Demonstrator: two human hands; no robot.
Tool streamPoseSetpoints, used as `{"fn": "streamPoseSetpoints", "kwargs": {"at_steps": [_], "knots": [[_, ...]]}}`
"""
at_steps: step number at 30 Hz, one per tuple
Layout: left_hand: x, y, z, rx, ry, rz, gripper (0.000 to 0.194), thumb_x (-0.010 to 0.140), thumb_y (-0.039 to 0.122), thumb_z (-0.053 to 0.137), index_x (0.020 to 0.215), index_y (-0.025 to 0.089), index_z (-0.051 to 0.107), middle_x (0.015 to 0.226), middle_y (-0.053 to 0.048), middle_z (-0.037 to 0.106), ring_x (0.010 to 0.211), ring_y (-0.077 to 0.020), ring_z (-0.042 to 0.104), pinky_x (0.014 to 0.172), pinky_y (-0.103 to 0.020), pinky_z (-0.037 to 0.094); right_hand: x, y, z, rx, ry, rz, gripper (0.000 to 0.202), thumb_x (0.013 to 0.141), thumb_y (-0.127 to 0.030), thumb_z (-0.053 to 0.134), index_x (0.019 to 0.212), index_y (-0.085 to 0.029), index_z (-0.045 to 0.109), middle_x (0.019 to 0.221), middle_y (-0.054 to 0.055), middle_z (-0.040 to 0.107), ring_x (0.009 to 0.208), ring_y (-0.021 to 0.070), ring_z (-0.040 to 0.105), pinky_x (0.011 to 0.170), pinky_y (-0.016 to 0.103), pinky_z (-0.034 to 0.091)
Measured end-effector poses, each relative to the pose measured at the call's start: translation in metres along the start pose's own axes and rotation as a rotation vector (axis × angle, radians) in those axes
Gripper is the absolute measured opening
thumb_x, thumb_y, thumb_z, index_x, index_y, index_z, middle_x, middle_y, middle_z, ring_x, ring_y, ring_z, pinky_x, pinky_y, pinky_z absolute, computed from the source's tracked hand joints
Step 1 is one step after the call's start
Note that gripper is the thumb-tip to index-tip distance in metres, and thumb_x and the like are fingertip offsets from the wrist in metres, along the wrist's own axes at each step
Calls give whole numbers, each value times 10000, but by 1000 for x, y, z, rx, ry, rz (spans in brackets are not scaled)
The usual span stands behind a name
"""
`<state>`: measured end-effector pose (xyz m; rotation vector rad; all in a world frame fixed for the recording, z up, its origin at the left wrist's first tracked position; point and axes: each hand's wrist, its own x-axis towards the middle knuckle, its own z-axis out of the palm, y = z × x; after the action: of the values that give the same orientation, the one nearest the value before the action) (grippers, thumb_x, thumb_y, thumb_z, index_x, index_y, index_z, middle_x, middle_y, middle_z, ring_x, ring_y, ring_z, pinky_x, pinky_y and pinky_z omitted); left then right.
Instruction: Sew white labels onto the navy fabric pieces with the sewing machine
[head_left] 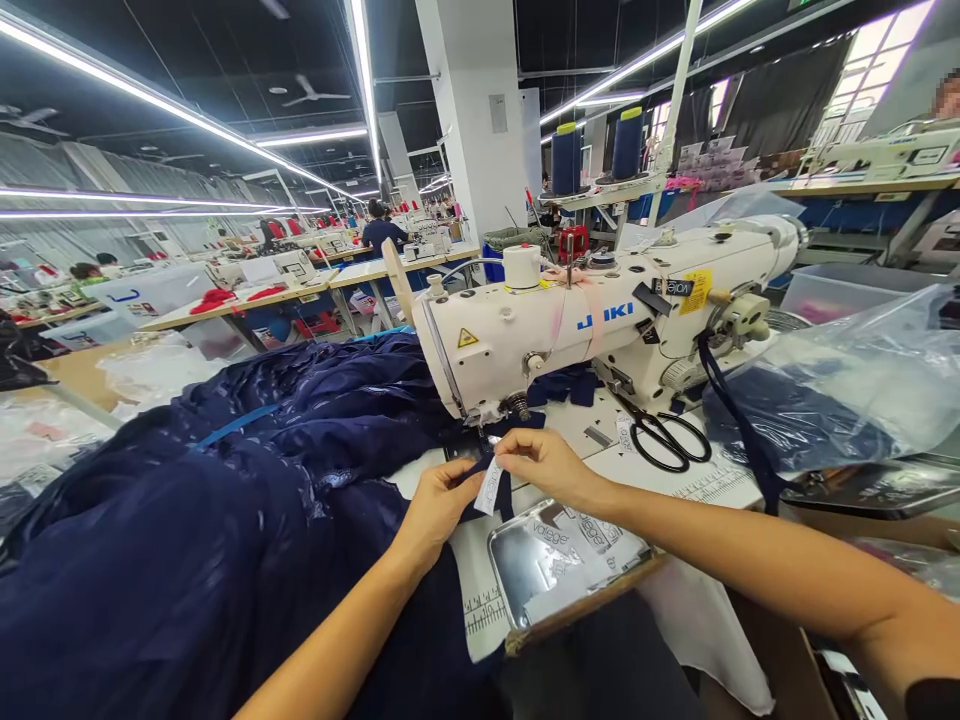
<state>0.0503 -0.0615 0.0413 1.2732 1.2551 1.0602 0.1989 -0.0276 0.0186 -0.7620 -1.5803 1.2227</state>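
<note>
Just in front of the needle of a white sewing machine [517,320], my left hand [439,505] pinches the edge of a dark navy fabric strip [474,497]. A small white printed label [489,488] lies over that strip. My right hand [551,465] holds the label's upper end between closed thumb and forefinger, close to the needle area. A large heap of navy fabric [187,500] spreads to the left of the machine. Below my right hand, a metal tray [517,575] holds more printed labels.
Black-handled scissors [670,440] lie on the machine bed at the right. Beyond them is a clear plastic bag [840,380] with navy pieces. Two thread cones [627,145] stand behind the machine. A person [384,230] sits farther back.
</note>
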Motion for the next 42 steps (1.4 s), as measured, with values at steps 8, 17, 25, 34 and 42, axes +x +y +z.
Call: {"fn": "streamPoseSetpoints", "kwargs": {"at_steps": [8, 17, 25, 34, 42], "knots": [[-7, -4, 0, 15, 88, 34, 217, 555, 352, 703, 589, 145, 651, 517, 34, 521, 521, -87, 411, 527, -214, 307, 3, -3, 12, -49, 47, 30, 76, 676, -201, 530, 610, -166, 521, 598, -41, 519, 593, 97, 480, 636, 255, 392], [-7, -5, -3, -49, 55, -44, 203, 557, 335, 710, 644, 154, 684, 589, 11, 607, 569, -102, 479, 576, -220, 348, 5, 2, 5, 66, -46, 122, 130, 656, -282, 604, 655, -156, 573, 651, -26, 549, 639, 107, 489, 636, 251, 383], [-6, -4, -13, 6, -18, -100, 257, 548, 381, 716, 674, 159, 689, 615, -9, 650, 604, -145, 559, 584, -234, 417, -1, 4, -2, -6, -179, 63, 150, 726, -283, 586, 794, -151, 569, 767, -1, 591, 710, 112, 544, 681, 245, 429], [18, 9, -39, 1173, 341, 1346, 111, 804, 155, 514, 786, 153, 623, 628, -4, 627, 516, -106, 520, 537, -240, 380, 41, 9, -103, -1595, 28, 146, 247, 828, -289, 496, 932, -94, 605, 960, 155, 607, 954, 261, 542, 787, 335, 427], [48, -34, -11, 1678, -147, 1379, 310, 823, 22, 324, 632, 130, 542, 554, -24, 548, 463, -131, 469, 531, -291, 314, 51, 29, -103, -1705, -21, 191, 219, 780, -35, 425, 884, -58, 617, 908, 188, 608, 872, 247, 583, 693, 308, 441]]}}
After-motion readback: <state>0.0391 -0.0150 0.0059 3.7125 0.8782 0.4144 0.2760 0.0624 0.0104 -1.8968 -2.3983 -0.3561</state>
